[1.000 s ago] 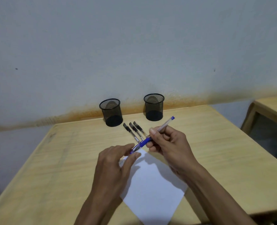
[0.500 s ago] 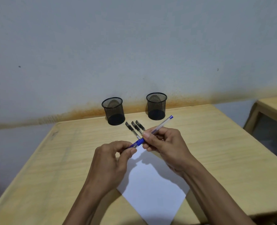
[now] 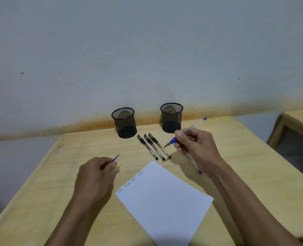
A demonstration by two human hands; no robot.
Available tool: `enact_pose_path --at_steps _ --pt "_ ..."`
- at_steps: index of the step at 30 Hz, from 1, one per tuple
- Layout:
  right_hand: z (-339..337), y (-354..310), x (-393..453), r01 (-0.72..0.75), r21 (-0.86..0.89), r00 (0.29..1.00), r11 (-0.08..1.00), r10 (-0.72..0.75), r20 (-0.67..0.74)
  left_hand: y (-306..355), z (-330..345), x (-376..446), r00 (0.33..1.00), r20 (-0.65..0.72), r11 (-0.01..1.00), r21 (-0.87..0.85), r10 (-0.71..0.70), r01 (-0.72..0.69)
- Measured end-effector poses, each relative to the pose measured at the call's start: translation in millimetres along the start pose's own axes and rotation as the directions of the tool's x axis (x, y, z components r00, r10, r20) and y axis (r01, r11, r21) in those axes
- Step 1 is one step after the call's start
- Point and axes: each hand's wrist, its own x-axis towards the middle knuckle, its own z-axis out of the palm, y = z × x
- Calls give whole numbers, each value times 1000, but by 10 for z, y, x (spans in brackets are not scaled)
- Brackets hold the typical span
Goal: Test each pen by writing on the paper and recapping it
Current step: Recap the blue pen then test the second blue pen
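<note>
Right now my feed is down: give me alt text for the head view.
The right hand holds an uncapped blue pen above the wooden table, while the left hand holds its blue cap apart from it. Three capped black pens lie side by side before two black mesh cups; white paper with faint scribbles lies nearer.

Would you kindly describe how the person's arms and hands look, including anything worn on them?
Both forearms are bare as far as the frame shows: no sleeves, gloves, watch or bracelet. The left hand and right hand carry no visible rings or markings.
</note>
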Motion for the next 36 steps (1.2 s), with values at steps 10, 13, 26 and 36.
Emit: enact_pose_path --at_steps 10,13,26,36 --pt "221 82 -299 -19 -16 999 1000 20 41 -198 430 473 987 90 868 471 130 -158" --pt "206 41 -325 -27 -13 999 1000 28 30 -225 438 441 988 114 881 451 102 -143" --pt "487 274 -314 -107 -211 979 972 139 146 -220 370 -285 876 329 909 102 353 -405" --pt "538 374 -140 -71 -349 970 934 146 193 -213 348 -311 887 351 899 206 300 -385"
